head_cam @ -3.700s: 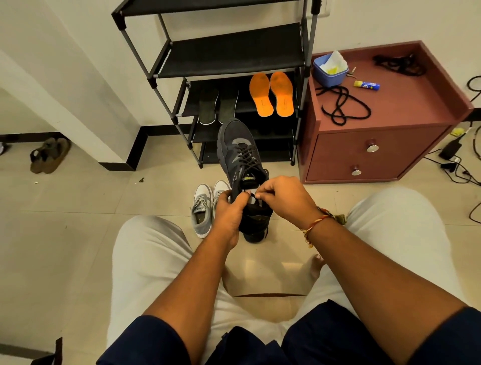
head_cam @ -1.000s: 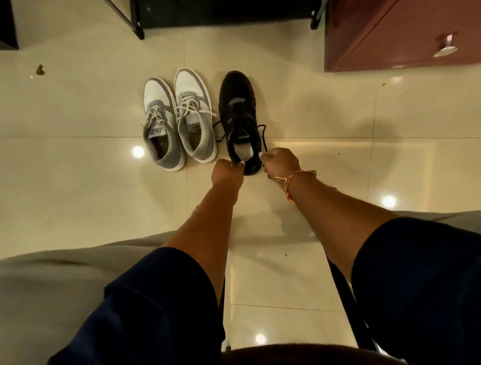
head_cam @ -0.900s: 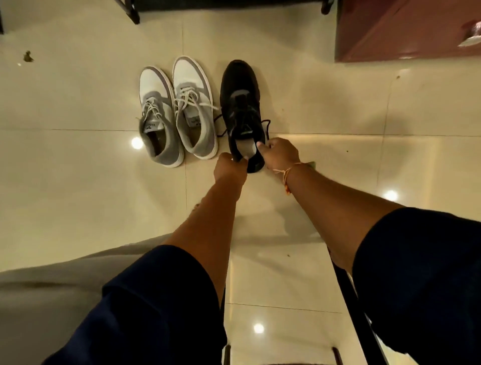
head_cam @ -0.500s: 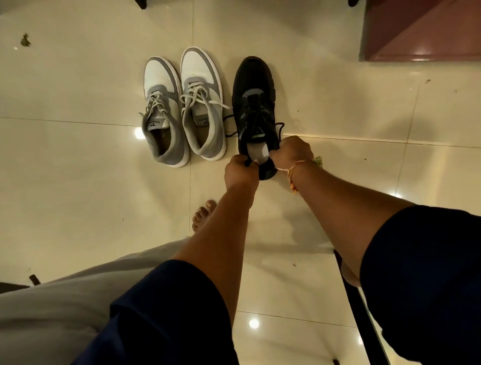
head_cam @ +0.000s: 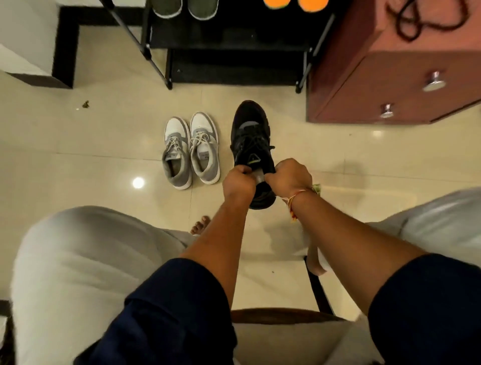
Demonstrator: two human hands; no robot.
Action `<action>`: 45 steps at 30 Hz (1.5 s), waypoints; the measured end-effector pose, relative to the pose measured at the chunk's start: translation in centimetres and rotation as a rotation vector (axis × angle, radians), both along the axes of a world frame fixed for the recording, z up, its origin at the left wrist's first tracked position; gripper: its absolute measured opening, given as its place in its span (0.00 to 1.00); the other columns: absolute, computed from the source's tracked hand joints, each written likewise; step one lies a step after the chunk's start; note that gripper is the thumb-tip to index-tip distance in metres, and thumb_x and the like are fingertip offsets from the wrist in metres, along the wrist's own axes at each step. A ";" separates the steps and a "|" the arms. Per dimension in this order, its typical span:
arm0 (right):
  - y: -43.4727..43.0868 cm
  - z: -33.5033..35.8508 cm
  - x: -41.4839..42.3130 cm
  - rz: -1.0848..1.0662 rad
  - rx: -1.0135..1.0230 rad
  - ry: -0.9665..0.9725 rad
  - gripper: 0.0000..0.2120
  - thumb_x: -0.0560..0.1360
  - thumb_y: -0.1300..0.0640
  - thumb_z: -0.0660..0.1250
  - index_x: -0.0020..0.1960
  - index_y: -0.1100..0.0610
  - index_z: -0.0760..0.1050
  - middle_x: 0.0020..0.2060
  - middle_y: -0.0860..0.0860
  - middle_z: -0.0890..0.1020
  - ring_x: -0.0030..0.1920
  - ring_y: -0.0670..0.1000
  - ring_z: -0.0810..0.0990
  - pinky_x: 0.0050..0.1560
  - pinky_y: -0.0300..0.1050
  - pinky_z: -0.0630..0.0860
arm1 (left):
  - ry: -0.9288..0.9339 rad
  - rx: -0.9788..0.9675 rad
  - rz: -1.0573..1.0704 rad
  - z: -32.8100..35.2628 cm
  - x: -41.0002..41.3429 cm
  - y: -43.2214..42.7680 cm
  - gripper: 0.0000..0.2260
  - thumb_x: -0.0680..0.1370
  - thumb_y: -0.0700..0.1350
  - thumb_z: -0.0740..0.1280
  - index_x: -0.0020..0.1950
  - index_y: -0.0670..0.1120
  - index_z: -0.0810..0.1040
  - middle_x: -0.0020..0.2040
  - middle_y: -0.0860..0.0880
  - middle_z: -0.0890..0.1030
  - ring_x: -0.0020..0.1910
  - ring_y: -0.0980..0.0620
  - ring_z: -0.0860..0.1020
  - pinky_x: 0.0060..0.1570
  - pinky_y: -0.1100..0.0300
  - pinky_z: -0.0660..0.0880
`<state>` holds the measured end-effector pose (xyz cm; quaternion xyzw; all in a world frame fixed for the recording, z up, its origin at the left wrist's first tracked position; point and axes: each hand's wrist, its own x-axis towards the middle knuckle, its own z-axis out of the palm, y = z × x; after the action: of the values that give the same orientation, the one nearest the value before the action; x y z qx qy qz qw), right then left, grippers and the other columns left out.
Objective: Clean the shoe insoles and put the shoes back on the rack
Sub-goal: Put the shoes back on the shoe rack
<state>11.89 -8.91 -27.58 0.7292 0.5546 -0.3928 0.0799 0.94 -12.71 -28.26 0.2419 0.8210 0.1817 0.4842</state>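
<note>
1. A seated person's left hand (head_cam: 238,182) and right hand (head_cam: 290,175) close their fingers on the collar of a black shoe (head_cam: 251,140), toe pointing toward the shoe rack (head_cam: 234,65).
2. A grey-and-white pair of sneakers (head_cam: 191,149) sits on the floor just beside it.
3. Orange insoles (head_cam: 294,3) and grey insoles (head_cam: 186,7) rest on the rack, beside a red-brown cabinet (head_cam: 390,86).

black shoe (head_cam: 251,140) collar: behind hands (head_cam: 268,179) | orange insoles (head_cam: 294,2): cropped
</note>
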 end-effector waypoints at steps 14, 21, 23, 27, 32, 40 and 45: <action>-10.2 16.8 2.3 0.142 0.868 0.142 0.17 0.71 0.50 0.75 0.55 0.49 0.71 0.59 0.51 0.71 0.45 0.54 0.79 0.35 0.44 0.77 | 0.429 0.470 0.066 17.2 2.2 -8.7 0.07 0.80 0.40 0.59 0.47 0.52 0.70 0.42 0.50 0.79 0.43 0.43 0.78 0.43 0.48 0.78; -11.1 17.9 2.1 0.408 0.953 -0.040 0.14 0.72 0.49 0.74 0.57 0.49 0.78 0.69 0.53 0.67 0.59 0.57 0.75 0.39 0.46 0.77 | 0.435 0.551 0.128 18.4 1.9 -12.0 0.10 0.78 0.36 0.60 0.57 0.48 0.67 0.42 0.50 0.77 0.45 0.43 0.79 0.45 0.46 0.78; -11.1 18.0 1.8 0.412 0.965 -0.084 0.09 0.73 0.52 0.72 0.53 0.49 0.80 0.69 0.53 0.68 0.57 0.57 0.75 0.37 0.44 0.74 | 0.433 0.582 0.119 18.4 1.9 -12.2 0.11 0.78 0.36 0.61 0.57 0.48 0.68 0.42 0.50 0.77 0.44 0.43 0.79 0.45 0.46 0.79; -10.7 17.9 1.8 0.411 1.034 -0.045 0.06 0.75 0.52 0.68 0.48 0.51 0.82 0.68 0.51 0.71 0.54 0.56 0.76 0.36 0.41 0.68 | 0.415 0.600 0.123 18.0 1.9 -12.4 0.12 0.78 0.37 0.62 0.58 0.48 0.67 0.47 0.47 0.80 0.46 0.43 0.79 0.46 0.45 0.79; -10.5 17.7 1.8 0.381 1.057 0.213 0.10 0.79 0.52 0.65 0.55 0.54 0.83 0.65 0.50 0.75 0.51 0.52 0.80 0.43 0.42 0.74 | 0.367 0.536 0.133 17.0 0.8 -11.7 0.14 0.77 0.39 0.63 0.62 0.50 0.71 0.54 0.47 0.82 0.52 0.44 0.80 0.52 0.45 0.80; -10.7 17.4 1.7 0.325 1.093 0.352 0.10 0.79 0.56 0.67 0.56 0.56 0.84 0.57 0.50 0.80 0.50 0.52 0.81 0.47 0.36 0.74 | 0.358 0.537 -0.020 15.8 -0.4 -10.7 0.19 0.78 0.41 0.64 0.68 0.52 0.76 0.58 0.45 0.80 0.56 0.43 0.80 0.57 0.45 0.79; -10.7 17.4 1.5 0.323 1.085 0.381 0.09 0.79 0.56 0.67 0.54 0.56 0.84 0.57 0.50 0.81 0.51 0.51 0.81 0.48 0.37 0.75 | 0.308 0.600 -0.055 15.1 -0.9 -10.5 0.15 0.78 0.51 0.68 0.65 0.55 0.78 0.55 0.47 0.81 0.52 0.47 0.80 0.56 0.46 0.79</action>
<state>13.37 -19.63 -10.18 0.4889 0.7846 -0.1601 -0.3462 0.01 -23.25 -13.20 0.4203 0.7876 0.3633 0.2665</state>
